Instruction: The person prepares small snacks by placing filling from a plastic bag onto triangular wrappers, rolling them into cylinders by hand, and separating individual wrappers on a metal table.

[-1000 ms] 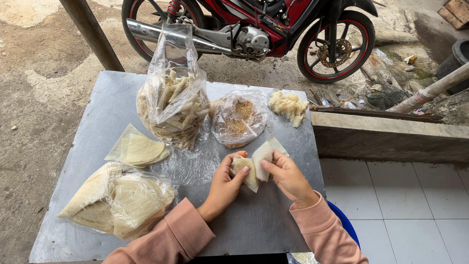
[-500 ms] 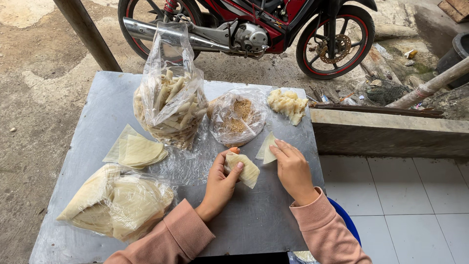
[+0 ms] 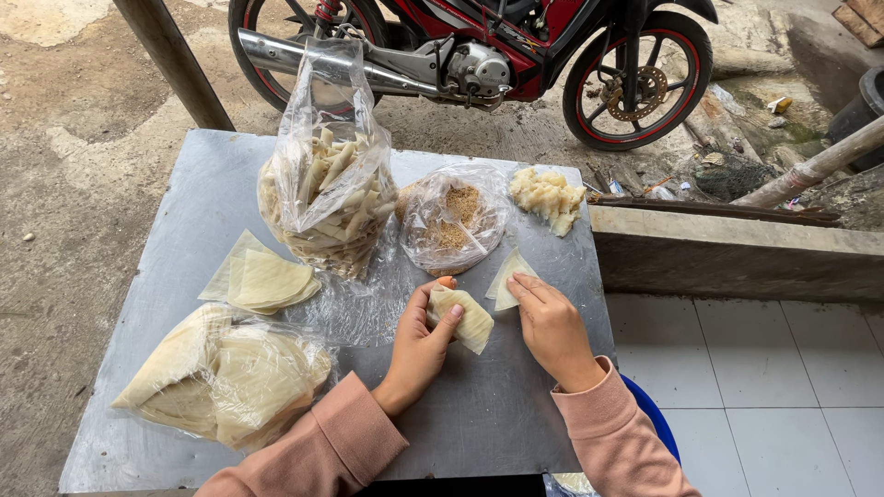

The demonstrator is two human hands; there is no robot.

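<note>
— What was your left hand (image 3: 419,345) doing?
— Pinching one folded wrapper (image 3: 465,317) between thumb and fingers, its long side slanting from far-left to near-right.
— And your right hand (image 3: 551,324)?
— Fingers pressed flat on a second wrapper (image 3: 506,278) lying on the table (image 3: 479,414), just right of the first and nearer that hand.
— Beyond those?
— Three bags: sticks (image 3: 327,198), filling (image 3: 453,219), wrappers (image 3: 226,373).
</note>
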